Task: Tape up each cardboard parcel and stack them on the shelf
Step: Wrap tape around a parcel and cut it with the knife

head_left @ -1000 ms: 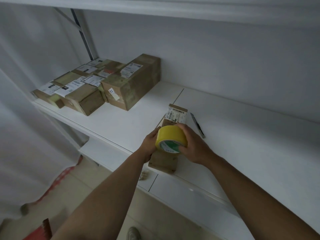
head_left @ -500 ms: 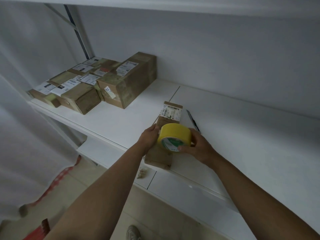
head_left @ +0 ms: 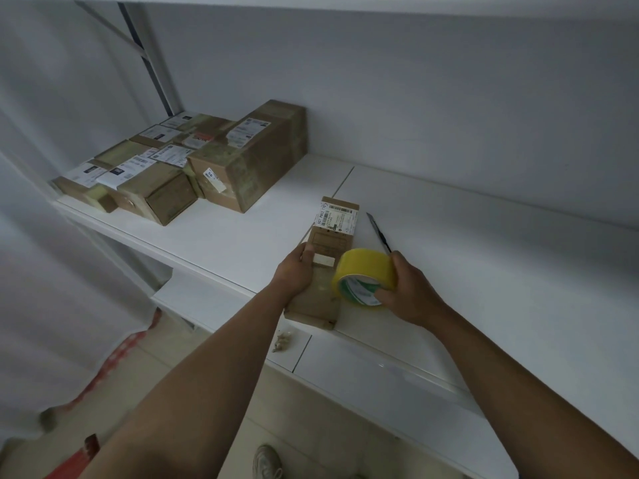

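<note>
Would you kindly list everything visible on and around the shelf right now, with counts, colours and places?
narrow parcel: one, brown cardboard with a white label, lying at the shelf's front edge
tape roll: one, yellow, at the parcel's right side
utility knife: one, dark, on the shelf right of the parcel
stacked parcels: several, brown with white labels, far left of the shelf
shelf: one, white
shoe: one, grey, on the floor below
left hand: one, grips the parcel's left side
right hand: one, grips the tape roll

Storeroom: white shelf (head_left: pixel 242 236), labelled parcels (head_left: pixel 193 160) stacked.
</note>
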Tool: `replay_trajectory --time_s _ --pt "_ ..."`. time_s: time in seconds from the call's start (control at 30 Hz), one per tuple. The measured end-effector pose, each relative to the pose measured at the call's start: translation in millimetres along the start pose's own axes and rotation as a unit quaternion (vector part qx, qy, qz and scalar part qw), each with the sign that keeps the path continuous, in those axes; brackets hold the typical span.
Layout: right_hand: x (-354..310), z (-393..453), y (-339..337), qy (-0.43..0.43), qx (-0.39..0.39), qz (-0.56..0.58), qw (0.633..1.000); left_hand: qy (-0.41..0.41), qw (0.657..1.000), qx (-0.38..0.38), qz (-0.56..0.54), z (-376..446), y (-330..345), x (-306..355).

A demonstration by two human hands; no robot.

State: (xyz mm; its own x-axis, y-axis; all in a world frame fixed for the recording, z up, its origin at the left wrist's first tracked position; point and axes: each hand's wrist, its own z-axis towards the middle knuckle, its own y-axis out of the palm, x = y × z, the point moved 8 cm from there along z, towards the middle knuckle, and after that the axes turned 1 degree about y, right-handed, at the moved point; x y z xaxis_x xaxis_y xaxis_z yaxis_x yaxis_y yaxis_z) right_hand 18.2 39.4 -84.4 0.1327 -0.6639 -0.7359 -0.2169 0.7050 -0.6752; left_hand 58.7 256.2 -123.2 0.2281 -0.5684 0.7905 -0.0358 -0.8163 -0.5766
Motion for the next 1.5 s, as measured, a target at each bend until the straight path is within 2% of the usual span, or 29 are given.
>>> replay_trajectory --time_s 0.13,0.33,0.43,0.53,0.6,0.67,0.83,0.97,1.13,1.5 --pt "14 -5 -18 0.013 0.009 -0.044 0.999 0.001 1.000 -0.002 -0.011 3 -1 -5" --pt "25 -15 -12 0.028 -0.031 -0.092 0.995 0.001 1.000 0.014 0.019 2 -1 -2" --pt "23 -15 -13 0.031 -0.041 -0.116 0.992 0.026 0.992 0.058 0.105 1 -7 4" --pt "14 -15 -9 0.023 -0.052 -0.153 0.987 0.056 0.961 0.118 0.245 -1 -11 12" --pt "4 -13 -5 0.008 -0.052 -0.177 0.983 0.083 0.938 0.133 0.309 -2 -11 20" --pt "-2 -13 -3 0.003 -0.048 -0.193 0.980 0.104 0.923 0.126 0.347 -1 -6 29" --pt "-2 -14 -4 0.008 -0.040 -0.189 0.981 0.179 0.943 0.089 0.266 -3 23 48" --pt "2 -16 -5 0.009 -0.040 -0.182 0.983 0.165 0.926 0.028 0.339 0 48 31" --pt "2 -15 -3 0.002 -0.035 -0.175 0.984 0.135 0.914 0.019 0.382 -1 47 30" --pt "11 -17 -3 0.012 -0.023 -0.147 0.989 0.092 0.919 0.015 0.384 -5 45 30"
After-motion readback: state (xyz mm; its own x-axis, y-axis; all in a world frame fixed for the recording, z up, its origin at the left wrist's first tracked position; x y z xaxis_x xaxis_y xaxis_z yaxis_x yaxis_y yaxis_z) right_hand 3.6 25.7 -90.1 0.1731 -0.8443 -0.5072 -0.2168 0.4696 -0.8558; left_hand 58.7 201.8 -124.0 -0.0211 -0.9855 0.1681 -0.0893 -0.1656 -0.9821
